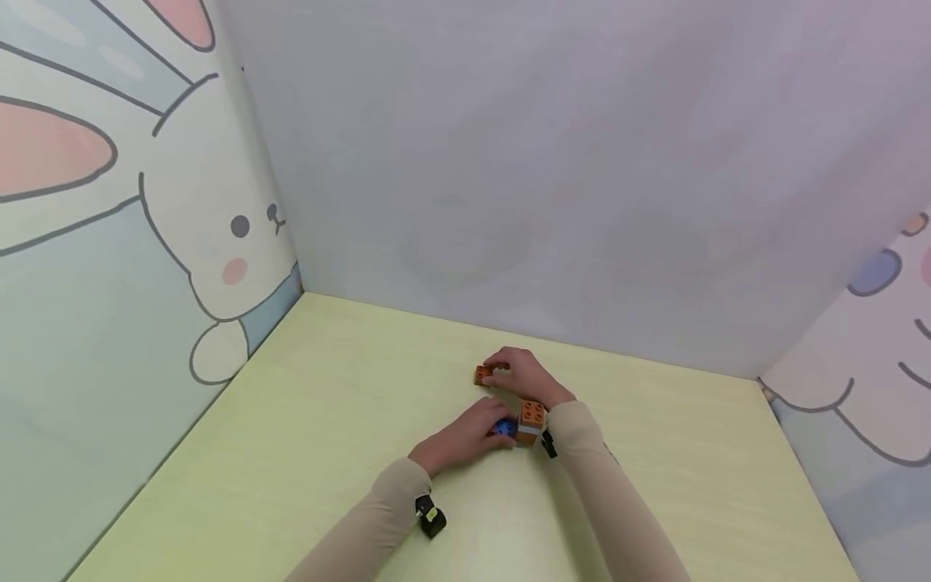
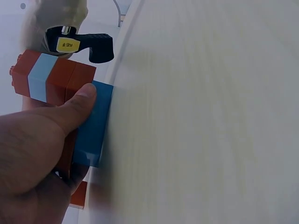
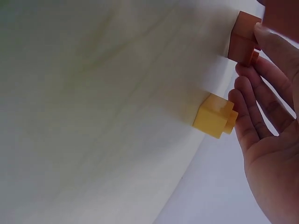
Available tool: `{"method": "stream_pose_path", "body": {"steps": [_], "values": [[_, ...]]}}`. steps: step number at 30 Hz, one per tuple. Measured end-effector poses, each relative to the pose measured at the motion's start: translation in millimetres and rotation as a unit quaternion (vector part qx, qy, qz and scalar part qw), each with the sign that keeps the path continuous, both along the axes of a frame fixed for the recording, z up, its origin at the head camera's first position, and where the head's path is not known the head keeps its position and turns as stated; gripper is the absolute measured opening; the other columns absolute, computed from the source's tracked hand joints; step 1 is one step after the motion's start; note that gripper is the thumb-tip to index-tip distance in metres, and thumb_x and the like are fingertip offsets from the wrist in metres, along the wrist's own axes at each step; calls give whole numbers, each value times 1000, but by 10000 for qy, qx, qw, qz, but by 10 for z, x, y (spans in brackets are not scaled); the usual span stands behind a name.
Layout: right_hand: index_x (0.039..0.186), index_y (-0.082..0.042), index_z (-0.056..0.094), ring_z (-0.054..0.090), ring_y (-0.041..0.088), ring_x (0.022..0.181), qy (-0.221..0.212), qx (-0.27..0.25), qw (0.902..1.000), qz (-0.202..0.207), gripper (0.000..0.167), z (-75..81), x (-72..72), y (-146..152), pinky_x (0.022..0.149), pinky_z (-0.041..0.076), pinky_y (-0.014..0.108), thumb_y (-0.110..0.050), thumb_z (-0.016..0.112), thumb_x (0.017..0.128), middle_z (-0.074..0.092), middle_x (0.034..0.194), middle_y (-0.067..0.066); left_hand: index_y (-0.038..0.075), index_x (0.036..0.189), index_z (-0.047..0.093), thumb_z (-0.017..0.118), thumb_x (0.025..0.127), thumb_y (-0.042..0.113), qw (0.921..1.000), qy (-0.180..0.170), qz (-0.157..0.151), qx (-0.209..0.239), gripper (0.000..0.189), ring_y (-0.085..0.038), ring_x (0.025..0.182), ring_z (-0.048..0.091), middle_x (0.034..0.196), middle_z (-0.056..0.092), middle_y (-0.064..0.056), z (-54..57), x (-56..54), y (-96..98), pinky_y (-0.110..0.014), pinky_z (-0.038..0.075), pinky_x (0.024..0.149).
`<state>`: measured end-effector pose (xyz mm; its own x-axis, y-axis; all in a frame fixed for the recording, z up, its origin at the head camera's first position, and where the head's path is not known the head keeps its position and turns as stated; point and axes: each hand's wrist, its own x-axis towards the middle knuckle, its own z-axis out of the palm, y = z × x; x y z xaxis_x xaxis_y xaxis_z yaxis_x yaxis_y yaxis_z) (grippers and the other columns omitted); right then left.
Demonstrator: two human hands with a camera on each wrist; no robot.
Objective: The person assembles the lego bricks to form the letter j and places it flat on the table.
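My left hand point(image 1: 471, 430) grips a toy brick build, with the thumb along one side and the fingers on the other. The build has a blue base point(image 2: 95, 123), a stack of orange bricks point(image 1: 532, 414) with a pale blue layer, and a blue studded brick point(image 1: 504, 427) between thumb and fingers. Just beyond, my right hand point(image 1: 527, 377) pinches a small orange brick point(image 3: 243, 38) standing on the table, thumb on one side and fingertips on the other. A yellow brick point(image 3: 214, 115) sits right by the other fingertips of that hand.
The pale yellow table point(image 1: 349, 388) meets a plain wall point(image 1: 509, 162) behind the hands. Side panels with cartoon drawings point(image 1: 218, 202) rise at left and right. Black wrist cameras point(image 1: 431, 517) are strapped at both sleeves.
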<state>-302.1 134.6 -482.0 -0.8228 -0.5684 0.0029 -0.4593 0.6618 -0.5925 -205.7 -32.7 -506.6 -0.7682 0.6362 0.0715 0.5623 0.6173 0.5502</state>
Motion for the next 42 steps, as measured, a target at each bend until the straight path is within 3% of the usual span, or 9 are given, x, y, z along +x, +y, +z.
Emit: {"method": "stream_pose_path", "body": {"steps": [13,22,30,34,42], "values": [[125,-13,72,67,28,113,389,-156,9991,-115,34,120,117,159,99,55,48,-29,73,95,72,116,5,14,130,62,63,101,40,9999,-92,-28,102,39,-11,116,55,125,64,1,15,-12,-17,-30,49,103],[124,-14,73,68,30,111,505,-426,9978,-101,34,231,300,403,98,54,53,-32,72,96,72,114,4,15,130,63,64,100,41,9999,-89,-58,84,39,-11,113,56,125,63,2,-8,-64,-32,-29,51,100],[117,-20,76,67,32,111,566,-574,9967,-129,24,335,453,584,96,53,55,-29,73,95,72,112,-1,14,130,63,64,100,40,9996,-224,3,164,39,-13,114,56,125,64,0,14,-96,-41,-31,50,101],[114,-25,77,66,22,108,632,-527,9965,-153,20,406,518,636,95,53,54,-29,73,95,72,111,-6,14,130,63,64,100,38,9996,-236,-11,165,39,-12,113,56,125,64,0,0,-102,-54,-30,50,101],[120,-21,74,66,24,111,764,-452,9959,-182,26,576,594,727,94,53,46,-28,72,96,72,115,-6,14,129,64,65,100,39,9995,-266,30,154,39,-11,111,56,123,63,1,-22,-129,-66,-30,50,99]]}}
